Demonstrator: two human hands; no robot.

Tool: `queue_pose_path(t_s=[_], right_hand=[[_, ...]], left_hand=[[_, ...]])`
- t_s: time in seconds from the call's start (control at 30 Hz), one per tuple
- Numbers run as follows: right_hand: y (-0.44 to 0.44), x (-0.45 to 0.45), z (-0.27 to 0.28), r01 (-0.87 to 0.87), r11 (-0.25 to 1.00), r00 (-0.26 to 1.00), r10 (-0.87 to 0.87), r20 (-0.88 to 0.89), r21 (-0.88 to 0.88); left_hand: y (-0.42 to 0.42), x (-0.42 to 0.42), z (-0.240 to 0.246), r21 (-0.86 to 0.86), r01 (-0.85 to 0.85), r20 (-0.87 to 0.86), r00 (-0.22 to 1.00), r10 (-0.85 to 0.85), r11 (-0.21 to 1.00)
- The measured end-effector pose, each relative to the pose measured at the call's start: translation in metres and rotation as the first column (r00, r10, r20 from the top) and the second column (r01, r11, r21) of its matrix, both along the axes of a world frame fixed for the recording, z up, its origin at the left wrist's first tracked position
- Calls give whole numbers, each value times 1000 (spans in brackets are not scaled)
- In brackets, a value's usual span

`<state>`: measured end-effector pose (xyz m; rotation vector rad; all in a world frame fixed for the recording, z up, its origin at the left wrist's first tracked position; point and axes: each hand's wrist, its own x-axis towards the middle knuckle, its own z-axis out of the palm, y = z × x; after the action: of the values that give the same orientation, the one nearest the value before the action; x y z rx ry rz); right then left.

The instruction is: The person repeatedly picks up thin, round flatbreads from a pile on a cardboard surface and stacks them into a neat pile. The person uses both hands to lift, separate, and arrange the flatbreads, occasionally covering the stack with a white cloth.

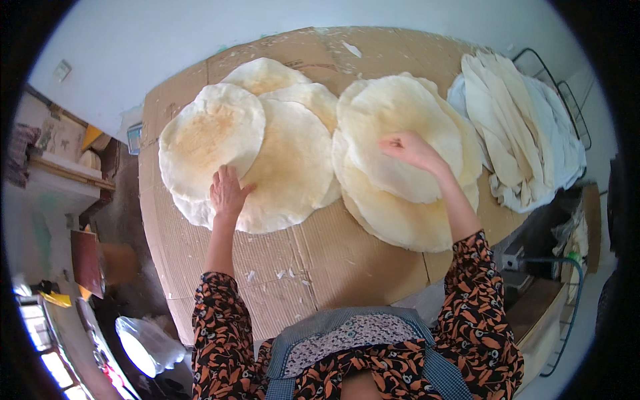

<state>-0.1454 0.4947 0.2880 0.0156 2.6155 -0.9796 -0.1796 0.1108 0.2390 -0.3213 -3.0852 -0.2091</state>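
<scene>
Several large, thin round flatbreads lie in two overlapping groups on a table covered with cardboard (320,270). My left hand (228,192) rests with fingers spread on the near edge of the upper left flatbread (207,132), its thumb over the larger flatbread (290,170) beside it. Over the right group, my right hand (407,149) is bent at the wrist with its fingers curled, above or touching the top flatbread (400,110). Its fingertips are partly hidden, and whether they pinch anything cannot be told.
Folded cream and white cloths (515,135) lie at the table's right end, beside a dark metal rack (570,100). White scraps (282,274) dot the cardboard. A clear plastic bag (150,345) is at lower left. A pale wall borders the table's far edge.
</scene>
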Motion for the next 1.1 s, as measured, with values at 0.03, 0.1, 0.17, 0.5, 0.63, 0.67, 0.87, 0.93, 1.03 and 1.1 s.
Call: queue_pose_path(t_s=[0.03, 0.1, 0.17, 0.5, 0.63, 0.67, 0.87, 0.93, 1.03, 1.1], right_hand=[[-21, -15, 4, -8, 988, 997, -4, -80, -157], [-66, -48, 7, -144, 957, 989, 144, -18, -253], [-105, -75, 6, -173, 938, 959, 230, 167, -299], [-182, -147, -52, 463, 550, 859, -86, 505, -695], [-219, -156, -51, 552, 351, 818, -48, 574, -757], [-228, -158, -53, 559, 321, 821, -83, 566, -764], [-271, -194, -45, 265, 664, 936, -352, 21, -699], [-286, -198, -28, 209, 600, 952, -306, 19, -772], [-297, -197, 34, 134, 492, 961, -277, -9, -860], [-292, -194, 77, 105, 499, 943, -325, -74, -860]], left_hand=[[-5, -1, 9, 18, 29, -16, 999, -29, 999], [-22, -8, 9, 17, 91, -24, 996, -91, 996], [-31, -16, 1, -26, 193, -79, 978, -195, 981], [-49, -48, 18, 263, 79, -329, 944, 12, 962], [-40, -27, 11, 221, 185, -357, 929, -97, 958], [-34, -23, 12, 193, 242, -432, 891, -140, 951], [-17, 13, -13, 220, 277, -312, 928, -202, 935], [-19, 14, -23, 318, 56, -186, 983, 4, 946], [-19, 10, -18, 170, -2, -211, 977, 39, 985], [-20, 7, -24, 207, 15, -214, 976, 30, 978]])
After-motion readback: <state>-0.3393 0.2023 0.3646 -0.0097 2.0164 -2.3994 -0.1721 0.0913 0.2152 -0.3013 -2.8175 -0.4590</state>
